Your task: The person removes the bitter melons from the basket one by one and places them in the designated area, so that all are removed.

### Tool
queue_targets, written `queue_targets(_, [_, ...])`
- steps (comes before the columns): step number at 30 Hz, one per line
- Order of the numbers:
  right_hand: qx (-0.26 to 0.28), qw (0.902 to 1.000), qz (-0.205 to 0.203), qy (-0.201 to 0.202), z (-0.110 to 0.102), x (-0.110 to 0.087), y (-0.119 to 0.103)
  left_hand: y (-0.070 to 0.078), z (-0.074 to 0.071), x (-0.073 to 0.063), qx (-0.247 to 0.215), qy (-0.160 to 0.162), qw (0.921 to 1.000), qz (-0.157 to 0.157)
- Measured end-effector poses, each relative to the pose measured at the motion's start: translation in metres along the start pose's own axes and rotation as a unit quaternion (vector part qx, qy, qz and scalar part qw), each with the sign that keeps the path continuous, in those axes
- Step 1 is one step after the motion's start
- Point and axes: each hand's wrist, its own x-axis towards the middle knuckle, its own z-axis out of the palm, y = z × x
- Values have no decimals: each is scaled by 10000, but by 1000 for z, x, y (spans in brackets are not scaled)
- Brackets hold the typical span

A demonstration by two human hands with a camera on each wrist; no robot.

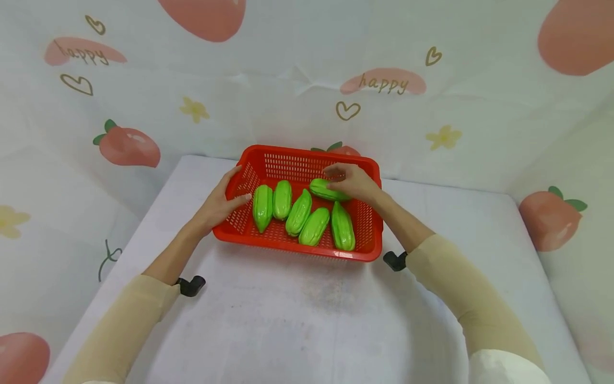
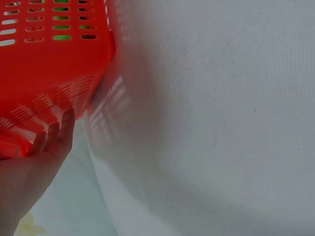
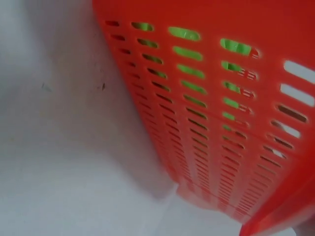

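A red plastic basket (image 1: 297, 246) with slotted walls holds several glossy green ridged gourds (image 1: 298, 213), pointed at one end. My left hand (image 1: 218, 205) grips the basket's left side, its thumb over the rim and the fingers along the outer wall, as the left wrist view confirms. Over the back right corner, my right hand (image 1: 357, 184) reaches inside, above a gourd (image 1: 320, 188) that lies crosswise. Its thumb overlaps that gourd, and a gap shows between thumb and forefinger. The hand covers the gourd's right end.
The basket stands at the back of a white-covered table (image 1: 288, 320), close to a printed cloth backdrop (image 1: 297, 69) with peaches, hearts and "happy" lettering. Black wrist mounts (image 1: 192, 286) sit at both forearms, and side cloths hang left and right.
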Motion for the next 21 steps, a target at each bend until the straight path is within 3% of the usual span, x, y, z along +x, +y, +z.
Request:
queue_targets(12, [33, 9987, 385, 342, 2, 9, 5, -1, 0, 2, -197, -50, 9998, -2])
queue_targets(18, [119, 9970, 741, 188, 3, 14, 6, 6, 0, -1, -278, -122, 9995, -73])
queue_targets(21, [83, 9964, 840, 81, 5, 16, 7, 1, -1, 1, -306, -112, 9994, -78])
